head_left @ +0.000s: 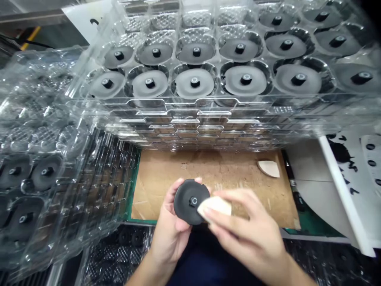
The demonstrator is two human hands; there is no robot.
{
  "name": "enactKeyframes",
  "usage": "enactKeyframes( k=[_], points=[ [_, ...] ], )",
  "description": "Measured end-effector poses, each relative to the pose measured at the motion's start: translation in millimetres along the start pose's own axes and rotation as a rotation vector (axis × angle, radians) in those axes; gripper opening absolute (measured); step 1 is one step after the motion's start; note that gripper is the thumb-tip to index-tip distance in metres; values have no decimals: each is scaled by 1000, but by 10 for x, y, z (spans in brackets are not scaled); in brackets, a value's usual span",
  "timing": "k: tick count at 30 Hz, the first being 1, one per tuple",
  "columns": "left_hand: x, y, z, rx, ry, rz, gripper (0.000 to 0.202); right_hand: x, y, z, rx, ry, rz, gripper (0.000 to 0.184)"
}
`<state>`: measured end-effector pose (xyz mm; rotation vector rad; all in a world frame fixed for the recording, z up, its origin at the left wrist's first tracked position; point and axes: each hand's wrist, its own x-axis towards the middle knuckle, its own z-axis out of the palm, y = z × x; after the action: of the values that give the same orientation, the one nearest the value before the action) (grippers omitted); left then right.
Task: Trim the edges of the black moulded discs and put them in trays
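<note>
My left hand grips a round black disc with a small metal hub at its centre, held face up over the near edge of a brown board. My right hand pinches a pale, wedge-shaped pad and presses it against the disc's right edge. Both hands are low in the middle of the view, fingers closed around what they hold.
A tall stack of clear plastic trays stands behind the board, its top tray filled with several grey discs. More clear trays with black discs pile up on the left. Another pale wedge lies on the board. A white panel slants at the right.
</note>
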<state>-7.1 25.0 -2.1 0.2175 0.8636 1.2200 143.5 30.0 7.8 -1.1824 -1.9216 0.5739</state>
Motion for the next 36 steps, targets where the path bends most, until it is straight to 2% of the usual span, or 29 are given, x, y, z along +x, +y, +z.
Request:
enactKeyframes(
  k=[4,7,11,15,20,23,27,32,36],
  points=[
    [-27,-44,35,-4,40,96,51,-31,-29,-4,-42,60,26,23],
    [-44,-76,45,-6,43,92,52,-51,-57,17,14,27,-26,23],
    [-40,-112,31,12,70,132,56,-50,-69,50,-29,105,79,21],
    [-36,-110,23,-5,45,77,54,-70,-89,50,21,90,3,19],
    [-53,-90,39,7,74,112,53,-99,-79,34,-7,114,82,22],
    [-61,-92,49,-11,57,66,53,-111,-94,37,55,91,1,20],
    [-65,-103,63,8,83,99,53,-99,-91,45,-2,120,96,22],
    [-87,-111,81,-5,47,58,49,-113,-94,38,29,101,9,21],
    [-94,-119,80,14,72,75,46,-151,-114,46,4,129,90,23]
  ],
)
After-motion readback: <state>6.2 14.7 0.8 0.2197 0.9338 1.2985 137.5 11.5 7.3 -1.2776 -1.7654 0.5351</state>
